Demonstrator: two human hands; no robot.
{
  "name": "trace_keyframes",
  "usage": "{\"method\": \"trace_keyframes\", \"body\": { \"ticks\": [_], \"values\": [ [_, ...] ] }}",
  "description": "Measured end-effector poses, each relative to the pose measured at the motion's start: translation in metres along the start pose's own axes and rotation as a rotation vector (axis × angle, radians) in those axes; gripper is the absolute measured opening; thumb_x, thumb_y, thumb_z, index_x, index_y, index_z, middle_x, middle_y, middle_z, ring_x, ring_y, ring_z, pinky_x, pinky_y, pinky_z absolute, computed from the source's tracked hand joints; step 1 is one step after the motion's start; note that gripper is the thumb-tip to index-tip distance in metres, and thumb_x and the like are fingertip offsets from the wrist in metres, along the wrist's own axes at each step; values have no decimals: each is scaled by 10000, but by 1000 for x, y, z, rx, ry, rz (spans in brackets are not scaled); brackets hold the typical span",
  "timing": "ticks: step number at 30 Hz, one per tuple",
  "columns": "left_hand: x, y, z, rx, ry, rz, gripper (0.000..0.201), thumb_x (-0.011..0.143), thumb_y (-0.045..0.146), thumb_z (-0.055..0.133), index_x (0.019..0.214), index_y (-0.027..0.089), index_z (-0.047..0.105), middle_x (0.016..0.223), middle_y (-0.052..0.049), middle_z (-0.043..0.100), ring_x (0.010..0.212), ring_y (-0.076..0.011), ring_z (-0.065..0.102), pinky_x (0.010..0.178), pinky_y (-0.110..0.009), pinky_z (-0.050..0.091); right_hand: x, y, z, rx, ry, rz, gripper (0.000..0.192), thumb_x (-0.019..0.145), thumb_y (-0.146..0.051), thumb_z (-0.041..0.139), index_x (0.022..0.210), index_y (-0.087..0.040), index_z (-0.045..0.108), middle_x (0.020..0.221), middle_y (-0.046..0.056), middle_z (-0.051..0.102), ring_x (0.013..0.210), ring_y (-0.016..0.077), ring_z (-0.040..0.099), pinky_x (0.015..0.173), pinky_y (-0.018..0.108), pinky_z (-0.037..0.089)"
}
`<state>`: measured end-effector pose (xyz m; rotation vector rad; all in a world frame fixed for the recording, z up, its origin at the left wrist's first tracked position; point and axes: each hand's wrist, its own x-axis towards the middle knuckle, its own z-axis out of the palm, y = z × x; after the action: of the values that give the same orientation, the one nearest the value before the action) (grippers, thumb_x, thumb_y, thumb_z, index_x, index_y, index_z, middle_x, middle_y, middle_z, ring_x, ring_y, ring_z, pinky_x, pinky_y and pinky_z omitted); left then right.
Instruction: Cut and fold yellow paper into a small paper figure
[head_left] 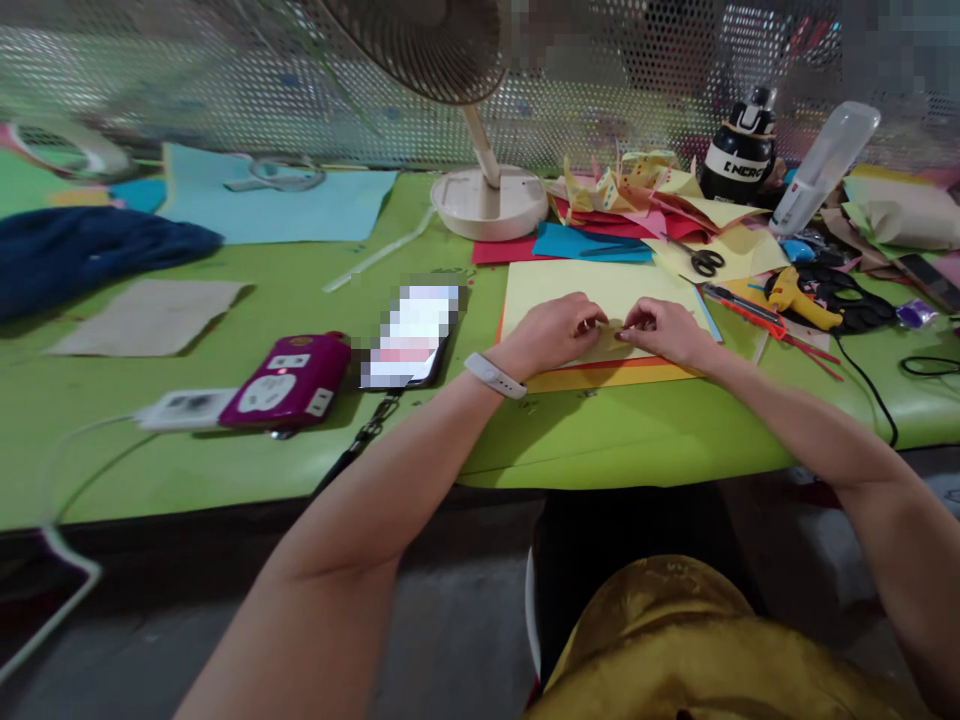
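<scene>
A small yellow piece (pixel 613 338) is pinched between the left hand (pixel 551 335) and the right hand (pixel 664 330), the fingertips of both closed on it from either side, seemingly so that a fold can be pressed flat. It is kept low on the yellow sheet (pixel 600 290), which lies on an orange sheet (pixel 600 377) and gives a smooth backing. Scissors (pixel 703 262) and a glue gun (pixel 799 298) are kept right of the sheet, within reach. A phone (pixel 409 335) and a power strip (pixel 289 385) lie left of it; a fan base (pixel 489 200) stands behind. All is laid on a green table (pixel 225 460), backed by perforated metal mesh (pixel 225 90).
</scene>
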<state>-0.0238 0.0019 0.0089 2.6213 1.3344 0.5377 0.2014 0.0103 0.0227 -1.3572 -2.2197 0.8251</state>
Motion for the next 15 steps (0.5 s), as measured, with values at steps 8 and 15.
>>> {"method": "trace_keyframes", "body": {
  "ticks": [8, 15],
  "values": [
    [-2, 7, 0, -85, 24, 2, 391, 923, 590, 639, 908, 201, 668, 943, -70, 719, 797, -195, 664, 679, -302, 469, -2, -5, -1, -83, -23, 19, 125, 875, -292, 718, 923, -176, 716, 909, 60, 755, 800, 188, 634, 710, 301, 407],
    [-1, 5, 3, -118, -4, 17, 288, 960, 461, 615, 1023, 208, 737, 972, -59, 728, 865, -195, 691, 729, -288, 493, -1, -4, 0, -117, -24, 10, 128, 871, -206, 680, 970, -170, 753, 936, 60, 770, 815, 186, 647, 700, 290, 397]
  ]
}}
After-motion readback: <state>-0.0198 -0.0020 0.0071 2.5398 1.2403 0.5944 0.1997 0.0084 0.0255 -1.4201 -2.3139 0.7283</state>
